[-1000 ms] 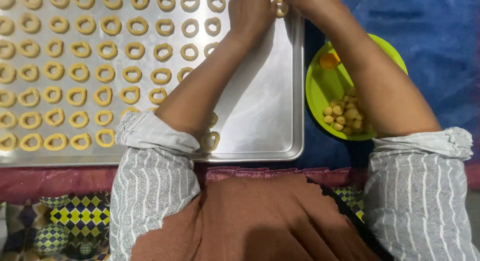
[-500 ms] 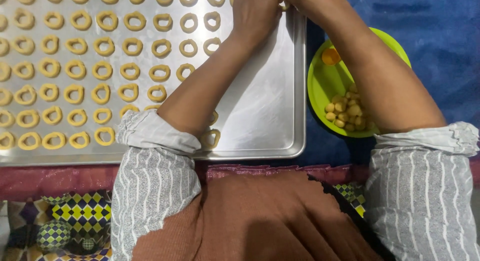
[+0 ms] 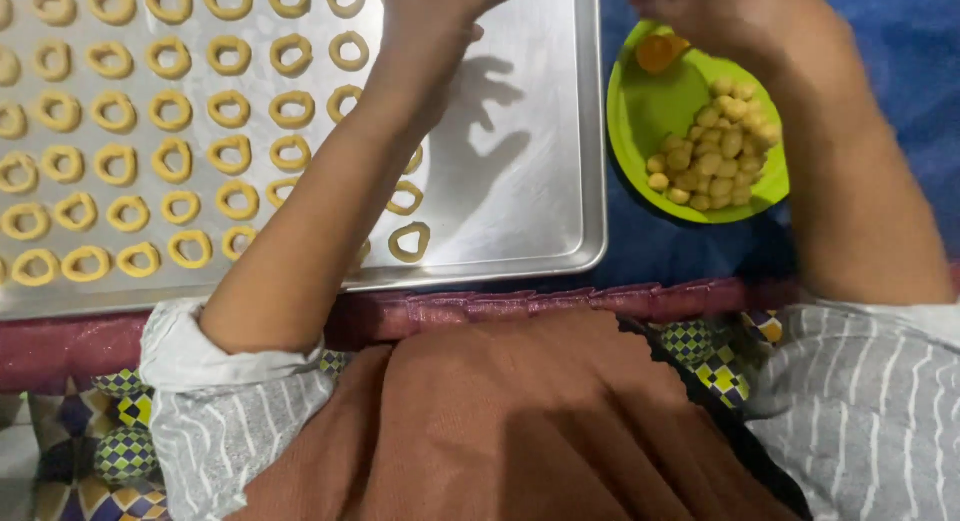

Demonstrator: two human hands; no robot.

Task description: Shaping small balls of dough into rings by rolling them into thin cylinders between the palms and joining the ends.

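My left hand (image 3: 445, 3) hovers over the far part of a metal baking tray (image 3: 520, 181), its fingers cut off by the top edge of the view. Rows of yellow dough rings (image 3: 232, 109) fill the tray's left and middle. My forearm covers some of them. My right hand (image 3: 715, 11) is above the far rim of a green plate (image 3: 650, 111), close to an orange piece (image 3: 660, 53). Its fingertips are hidden. A heap of small dough balls (image 3: 715, 146) lies in the plate.
The tray's right third is bare metal, with the hand's shadow on it. The plate rests on blue cloth (image 3: 900, 61) right of the tray. A maroon cloth edge (image 3: 560, 303) runs along the near side, with my brown lap (image 3: 520, 421) below it.
My hands were together at the tray's far right corner. Now they are apart: the right one has moved over the green plate, the left one stays over the tray.
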